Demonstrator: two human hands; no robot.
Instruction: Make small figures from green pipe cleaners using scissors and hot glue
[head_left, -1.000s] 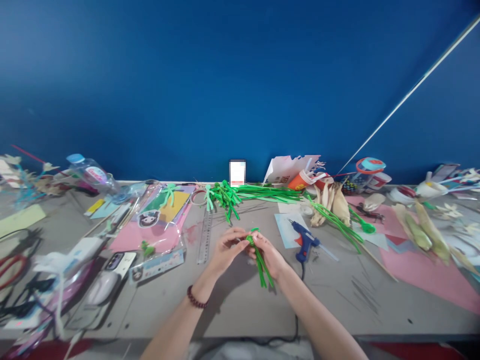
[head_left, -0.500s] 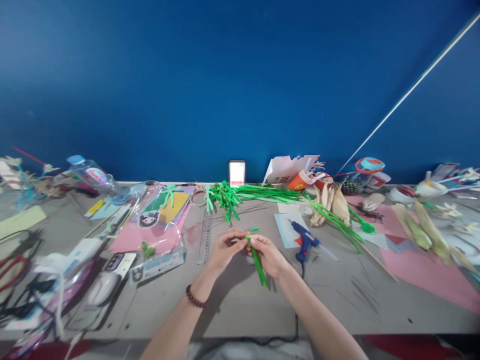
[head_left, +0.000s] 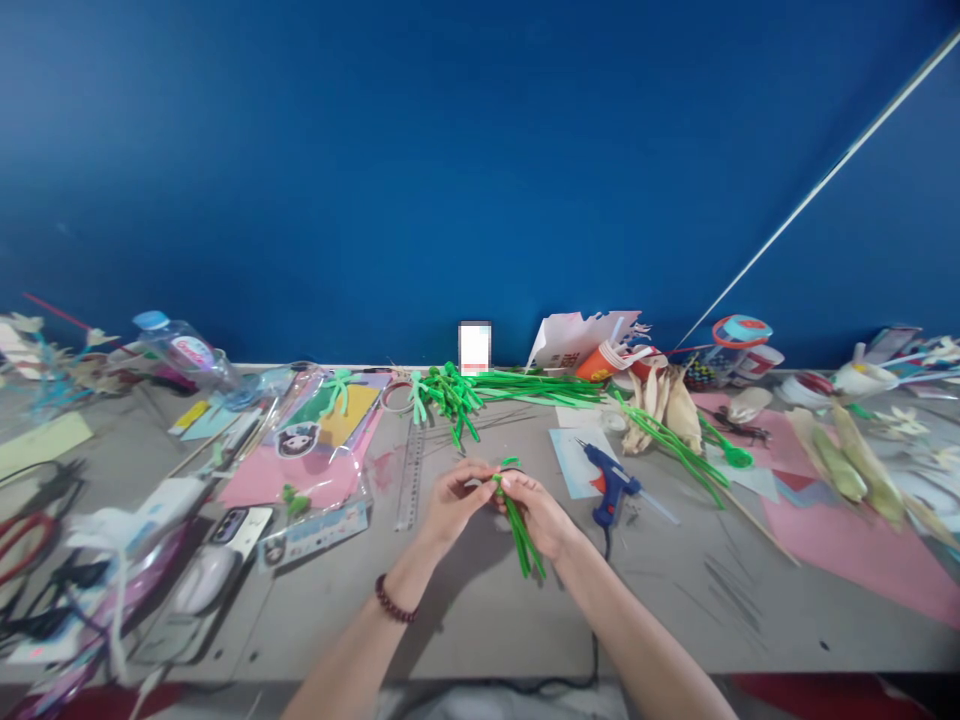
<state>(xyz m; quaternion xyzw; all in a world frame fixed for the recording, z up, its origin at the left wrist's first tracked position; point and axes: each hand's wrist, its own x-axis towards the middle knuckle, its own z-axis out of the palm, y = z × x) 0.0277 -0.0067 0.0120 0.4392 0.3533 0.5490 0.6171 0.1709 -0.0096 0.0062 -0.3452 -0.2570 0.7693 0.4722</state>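
Both hands meet over the middle of the grey table in the head view. Left hand, with a dark red bead bracelet on its wrist, pinches the top of a small bundle of green pipe cleaners with thumb and fingertips closed on it. Right hand grips the same bundle from the other side, fingers curled around it, so the two hands touch at the looped upper end. The bundle's loose ends hang down toward the person, slanting a little to the right, just above the tabletop.

Just beside the right hand lies a blue glue gun, its cord running back toward the table's near edge. A clear ruler lies near the left hand. Farther back, a heap of more green pipe cleaners stretches along the table near the blue wall. Dried corn husks sit to the right of that heap, and a pink sheet in a plastic sleeve lies to the left
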